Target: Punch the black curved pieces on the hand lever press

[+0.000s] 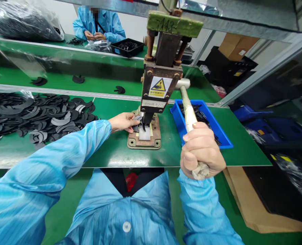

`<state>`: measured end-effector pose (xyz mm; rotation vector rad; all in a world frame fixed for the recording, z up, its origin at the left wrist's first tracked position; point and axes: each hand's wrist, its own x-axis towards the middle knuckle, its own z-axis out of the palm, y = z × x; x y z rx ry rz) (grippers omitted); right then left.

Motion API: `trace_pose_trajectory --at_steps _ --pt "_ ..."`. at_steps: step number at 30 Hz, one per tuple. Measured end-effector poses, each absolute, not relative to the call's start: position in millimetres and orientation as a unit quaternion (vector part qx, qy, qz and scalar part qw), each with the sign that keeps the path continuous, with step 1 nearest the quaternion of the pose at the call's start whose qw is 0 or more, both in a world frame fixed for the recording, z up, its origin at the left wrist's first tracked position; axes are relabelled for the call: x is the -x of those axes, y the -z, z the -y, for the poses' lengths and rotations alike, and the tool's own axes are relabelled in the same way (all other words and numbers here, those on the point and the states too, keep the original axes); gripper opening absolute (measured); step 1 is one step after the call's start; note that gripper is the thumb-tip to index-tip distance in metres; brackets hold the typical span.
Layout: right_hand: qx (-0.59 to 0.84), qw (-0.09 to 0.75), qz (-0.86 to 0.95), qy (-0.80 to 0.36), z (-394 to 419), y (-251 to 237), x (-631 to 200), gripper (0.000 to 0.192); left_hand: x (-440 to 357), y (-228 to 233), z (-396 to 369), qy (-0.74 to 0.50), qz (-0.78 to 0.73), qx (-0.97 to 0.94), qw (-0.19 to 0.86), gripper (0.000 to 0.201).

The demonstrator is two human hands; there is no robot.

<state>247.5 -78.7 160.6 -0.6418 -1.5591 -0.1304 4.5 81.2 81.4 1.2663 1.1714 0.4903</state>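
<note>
My right hand is wrapped round the pale, wrapped lever handle of a hand press. Between the fingertips of my left hand is a dark curved piece, held at the left side of the press base. It lies close under the press ram; exactly where the ram meets it is hard to see. On the base a bright metal plate shows in front of the ram. A yellow warning label is stuck on the press body.
A large heap of black curved pieces covers the bench on the left. Right of the press stands a blue bin with dark parts. Several pieces lie on the strip behind. Across it, a person sits beside a black tray.
</note>
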Motion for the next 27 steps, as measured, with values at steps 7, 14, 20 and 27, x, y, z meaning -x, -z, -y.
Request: trace_pose_trajectory --at_steps 7,14,20,27 --pt "0.274 0.667 0.691 0.054 79 -157 -248 0.034 -5 -89 -83 -0.169 -0.527 -0.484 0.678 0.037" --pt "0.216 0.723 0.655 0.029 55 -231 -241 0.019 -9 -86 -72 -0.200 -0.522 -0.468 0.684 0.036" --pt "0.311 0.690 0.653 0.040 26 -252 -259 0.047 12 -100 -38 -0.273 -0.477 -0.491 0.676 0.049" --pt "0.430 0.542 0.655 -0.303 62 -89 -209 0.037 35 -137 23 -0.286 -0.404 -0.532 0.687 0.054"
